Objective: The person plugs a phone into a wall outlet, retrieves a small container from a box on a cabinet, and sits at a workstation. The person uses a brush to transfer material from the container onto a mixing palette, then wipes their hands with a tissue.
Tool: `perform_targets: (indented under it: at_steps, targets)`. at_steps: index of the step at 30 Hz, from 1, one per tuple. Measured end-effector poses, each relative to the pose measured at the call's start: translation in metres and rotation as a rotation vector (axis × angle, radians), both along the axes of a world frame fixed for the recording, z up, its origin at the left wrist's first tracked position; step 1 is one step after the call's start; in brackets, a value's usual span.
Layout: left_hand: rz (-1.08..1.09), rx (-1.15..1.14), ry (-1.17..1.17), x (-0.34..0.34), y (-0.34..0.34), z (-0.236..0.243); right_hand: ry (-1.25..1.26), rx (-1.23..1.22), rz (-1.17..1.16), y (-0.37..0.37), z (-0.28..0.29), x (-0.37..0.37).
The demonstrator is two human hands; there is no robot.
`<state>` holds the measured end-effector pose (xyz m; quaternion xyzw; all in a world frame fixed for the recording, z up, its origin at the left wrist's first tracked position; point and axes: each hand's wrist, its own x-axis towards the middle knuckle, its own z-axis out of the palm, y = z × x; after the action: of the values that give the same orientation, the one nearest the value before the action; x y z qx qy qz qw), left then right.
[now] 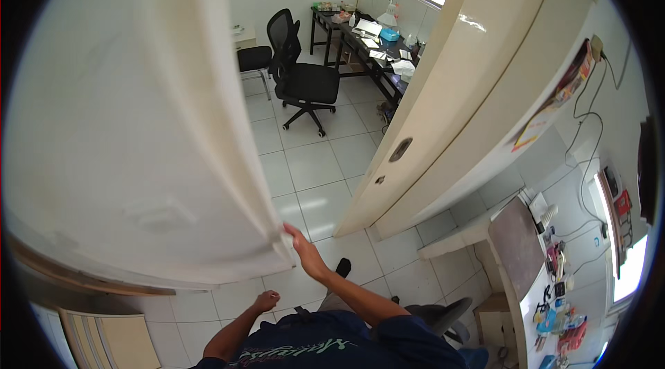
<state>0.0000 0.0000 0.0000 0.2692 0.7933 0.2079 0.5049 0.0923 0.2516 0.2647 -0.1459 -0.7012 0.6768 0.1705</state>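
White panel (138, 133), one, standing at left, its near edge against the right hand (299, 243), fingers partly extended, hold on it indeterminable; left hand (266, 301), loosely closed, nothing visible inside; black office chair (309, 83), beyond, on tiled floor (284, 168).

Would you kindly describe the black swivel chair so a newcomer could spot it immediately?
Look between the white panel by the right hand and the cream door with the recessed handle. On the tiled floor beyond stands the swivel chair. Its star-shaped castor base sets it apart from the neighbouring black-seated chair on metal legs.
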Motion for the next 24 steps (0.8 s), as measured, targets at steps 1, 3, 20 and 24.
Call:
perform_targets:
  at_steps: [1,3,20,24]
  targets:
    - [-0.004,-0.03,-0.087,0.023,0.028,-0.003,-0.154,-0.045,0.021,0.003,-0.023,0.038]
    - [-0.043,0.144,-0.088,0.009,0.101,0.024,-0.205,0.159,0.009,0.033,-0.023,0.064]
    - [-0.053,1.637,-0.101,0.033,0.544,0.377,-0.88,0.17,-0.464,0.318,-0.181,0.19]
    - [-0.387,1.514,-0.385,-0.012,0.576,0.37,-0.92,0.284,-0.334,0.348,-0.193,0.17]
